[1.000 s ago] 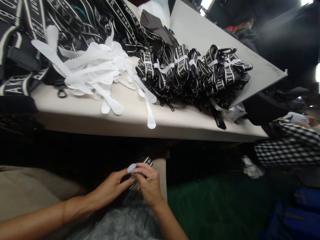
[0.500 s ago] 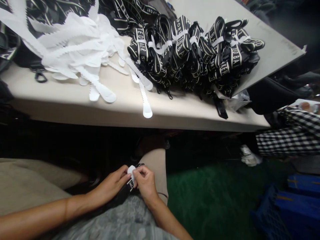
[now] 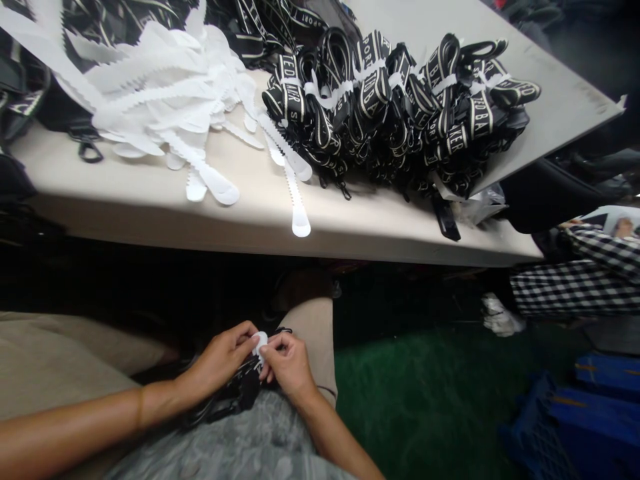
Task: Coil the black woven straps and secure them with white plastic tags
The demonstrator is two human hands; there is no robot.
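Over my lap, my left hand (image 3: 220, 363) and my right hand (image 3: 287, 365) meet, both pinched on a small white tie strip (image 3: 259, 343). The strip wraps a folded black strap (image 3: 235, 397) with pale lettering that lies under my fingers and across my knee. On the beige table (image 3: 150, 213) above lies a heap of loose white serrated tie strips (image 3: 165, 113). To its right sits a pile of bundled black straps (image 3: 400, 113), each bound with a white tie.
More unbundled black lettered straps (image 3: 30, 80) cover the table's far left. A person's checked sleeve (image 3: 575, 287) shows at the right. Blue crates (image 3: 575, 427) stand on the green floor (image 3: 425, 400) at the lower right.
My hands have drawn slightly nearer to me and lower over my lap, still pinching the white strip on the strap. The view has tilted down a little.
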